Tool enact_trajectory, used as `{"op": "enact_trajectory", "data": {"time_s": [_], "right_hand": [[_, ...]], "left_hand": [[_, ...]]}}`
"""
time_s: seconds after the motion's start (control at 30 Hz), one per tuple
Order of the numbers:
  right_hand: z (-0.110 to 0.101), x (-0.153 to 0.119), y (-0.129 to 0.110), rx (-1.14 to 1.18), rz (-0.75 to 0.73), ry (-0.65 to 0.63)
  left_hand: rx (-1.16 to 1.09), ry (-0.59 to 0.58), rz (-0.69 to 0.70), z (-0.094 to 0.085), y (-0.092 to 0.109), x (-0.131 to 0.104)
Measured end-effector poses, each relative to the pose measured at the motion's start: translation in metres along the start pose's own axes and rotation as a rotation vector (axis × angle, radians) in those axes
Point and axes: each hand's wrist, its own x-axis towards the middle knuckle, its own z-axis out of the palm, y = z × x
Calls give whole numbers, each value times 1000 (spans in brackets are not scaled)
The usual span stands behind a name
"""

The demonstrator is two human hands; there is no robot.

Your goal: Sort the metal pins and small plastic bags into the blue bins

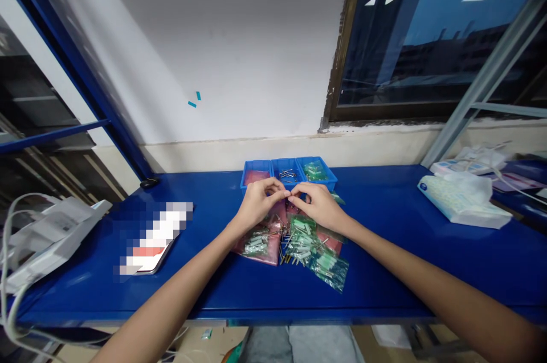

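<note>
My left hand [260, 203] and my right hand [318, 203] meet fingertip to fingertip above a pile, just in front of three joined blue bins [285, 185]. Both are closed in a pinch; whatever lies between the fingertips is too small to make out. Under them are pink plastic bags [269, 253] and green clear plastic bags [301, 237] with pale pieces inside. Several thin metal pins [292, 260] lie loose among the bags. The left bin holds pink bags [256, 176], the middle one loose metal pieces [287, 175], the right one green bags [315, 171].
A blurred-out phone-like object [156, 243] lies on the blue table [384, 209] at left. White power strips with cables [55, 237] stand at the far left edge. To the right are a tissue pack [461, 200] and more white items [470, 159]. A wall and window rise behind.
</note>
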Motion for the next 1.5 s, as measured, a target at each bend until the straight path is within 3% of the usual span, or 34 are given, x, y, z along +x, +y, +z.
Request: {"op": "enact_trajectory", "data": {"time_s": [0.17,0.37,0.5,0.73,0.83,0.97,1.07,1.2,1.5], "right_hand": [[-2,18,18,-196,-81,78],[6,51,36,-448,7,143],[1,32,19,-440,-52,114],[-12,-6,-4,-247,-120,-90],[-12,-7,-11,-208,-148,-121],[-5,-14,-34,-196,-257,-217],[5,-24,-54,-271,-393,-306],[17,-32,-69,-361,-535,-419],[20,-30,-61,-389,-450,-396]], "left_hand": [[328,163,120,-6,1,-1],[537,131,165,-13,-5,-3],[558,138,155,-21,-3,-2],[557,26,137,-48,14,0],[561,-3,80,-67,22,-18],[481,-85,-126,-82,22,-65],[461,-181,-180,-78,13,-94],[445,-254,-163,-67,3,-106],[408,-288,-210,-63,11,-106]]}}
